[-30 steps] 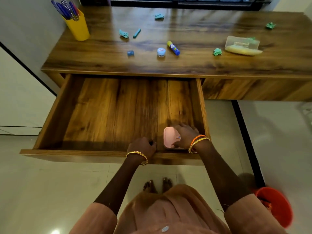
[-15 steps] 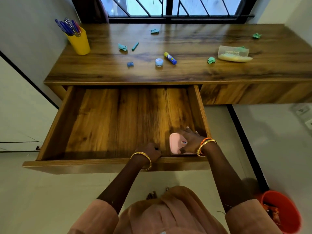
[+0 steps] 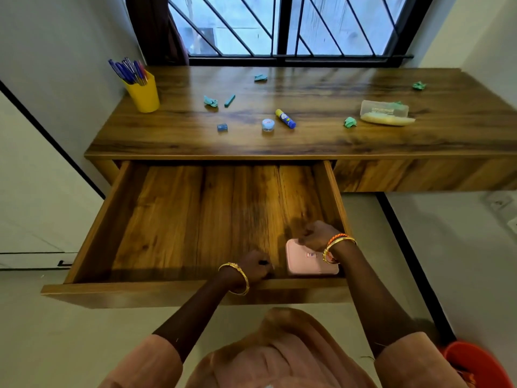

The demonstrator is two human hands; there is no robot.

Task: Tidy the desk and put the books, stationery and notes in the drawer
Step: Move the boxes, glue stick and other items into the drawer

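The step in hand is judged to be the stowing of a first item: a pink case (image 3: pixel 310 260) is seen lying flat on the floor of the open drawer (image 3: pixel 92 233), in its lower right corner, close to the front wall. The right hand (image 3: pixel 317 236) is held just above the case's far edge with its fingers curled loosely; whether the case is touched cannot be told, and nothing is seen gripped. The left hand (image 3: pixel 256 266) is placed at the drawer's front edge, lower centre of the frame, its fingers curled; something small and dark shows at them, but what is held, if anything, cannot be told.

Most of the task is judged undone. On the desk (image 3: pixel 307 141), in the upper half of the frame, a yellow cup of pens (image 3: pixel 142 93), a glue stick (image 3: pixel 285 118), a small round pot (image 3: pixel 268 125), a blue sharpener (image 3: pixel 222 127) and a clear lidded box (image 3: pixel 384 109) are left, with crumpled green paper scraps (image 3: pixel 349 122) scattered between them.

Next, a reach up and over the drawer to the desk top is called for, and the nearest small stationery is best gathered first.
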